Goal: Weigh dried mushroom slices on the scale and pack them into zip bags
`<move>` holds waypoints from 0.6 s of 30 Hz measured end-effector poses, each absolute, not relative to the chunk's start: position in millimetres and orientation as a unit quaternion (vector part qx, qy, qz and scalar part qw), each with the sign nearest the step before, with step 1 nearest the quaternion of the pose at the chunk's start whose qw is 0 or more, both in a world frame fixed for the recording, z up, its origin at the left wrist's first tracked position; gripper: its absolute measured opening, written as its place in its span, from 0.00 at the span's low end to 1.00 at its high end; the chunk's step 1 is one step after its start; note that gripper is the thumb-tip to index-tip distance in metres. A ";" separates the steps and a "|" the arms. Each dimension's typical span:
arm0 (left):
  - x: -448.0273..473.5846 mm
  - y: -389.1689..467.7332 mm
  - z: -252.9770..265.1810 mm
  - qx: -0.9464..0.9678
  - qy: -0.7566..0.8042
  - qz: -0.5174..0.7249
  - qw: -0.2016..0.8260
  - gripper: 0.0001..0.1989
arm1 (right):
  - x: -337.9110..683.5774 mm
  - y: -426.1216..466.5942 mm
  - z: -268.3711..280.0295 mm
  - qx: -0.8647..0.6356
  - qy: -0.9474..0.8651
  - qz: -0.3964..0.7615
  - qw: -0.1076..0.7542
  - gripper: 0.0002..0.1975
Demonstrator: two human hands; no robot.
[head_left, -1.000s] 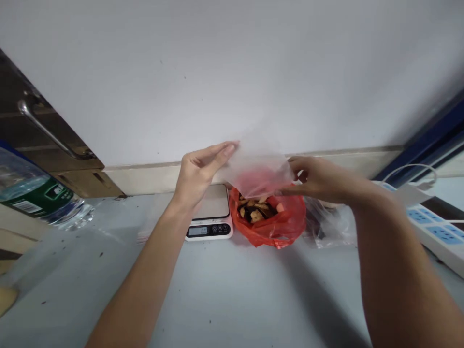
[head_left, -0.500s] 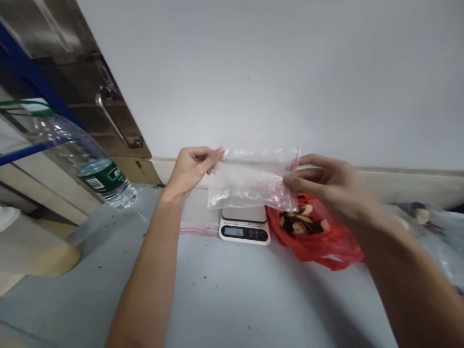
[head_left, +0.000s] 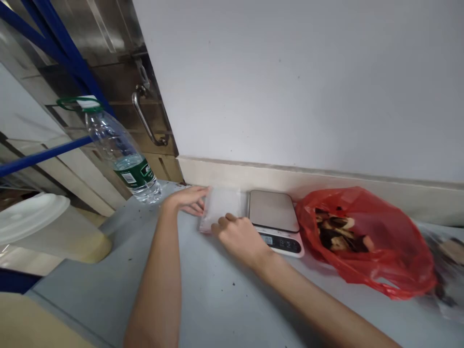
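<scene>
A clear zip bag [head_left: 223, 205] lies flat on the grey table [head_left: 224, 299], just left of a small white kitchen scale [head_left: 274, 217]. My left hand [head_left: 186, 199] rests on the bag's left edge with fingers stretched. My right hand [head_left: 239, 237] presses down on the bag's near right corner, fingers curled over it. To the right of the scale stands an open red plastic bag [head_left: 366, 239] holding brown and dark dried pieces.
A clear water bottle [head_left: 121, 152] with a green label stands at the table's back left, by a metal door handle [head_left: 145, 118]. A white lid [head_left: 31, 215] lies further left. Clear bags with dark contents [head_left: 447, 270] sit at the far right.
The clear bag has come down from mid-air onto the table left of the scale. Both hands followed it down and left; the view has swung left.
</scene>
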State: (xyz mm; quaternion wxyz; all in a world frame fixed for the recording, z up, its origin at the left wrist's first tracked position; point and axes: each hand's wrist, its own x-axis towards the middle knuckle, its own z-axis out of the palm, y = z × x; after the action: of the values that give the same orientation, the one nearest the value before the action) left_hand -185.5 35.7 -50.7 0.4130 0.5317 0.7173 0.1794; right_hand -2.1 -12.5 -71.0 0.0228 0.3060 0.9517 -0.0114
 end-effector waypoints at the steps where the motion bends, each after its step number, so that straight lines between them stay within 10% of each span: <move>1: -183.0 38.7 -52.2 0.543 0.720 0.174 0.396 0.21 | -3.3 -13.8 -75.3 0.310 0.950 -0.013 0.026 0.16; 9: -147.6 56.5 -55.8 0.658 0.708 0.180 0.183 0.29 | 6.3 -16.1 -81.1 0.340 0.940 -0.027 0.020 0.20; 18: -116.4 57.6 -69.4 0.749 0.629 0.066 0.199 0.16 | 20.8 -18.7 -82.4 0.326 0.944 -0.042 -0.010 0.18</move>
State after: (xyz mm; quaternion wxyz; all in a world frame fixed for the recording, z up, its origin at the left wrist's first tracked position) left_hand -116.4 57.6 -69.4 0.1993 0.7486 0.6289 0.0656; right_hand 20.8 -18.7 -82.4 -0.0103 0.3257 0.9445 -0.0422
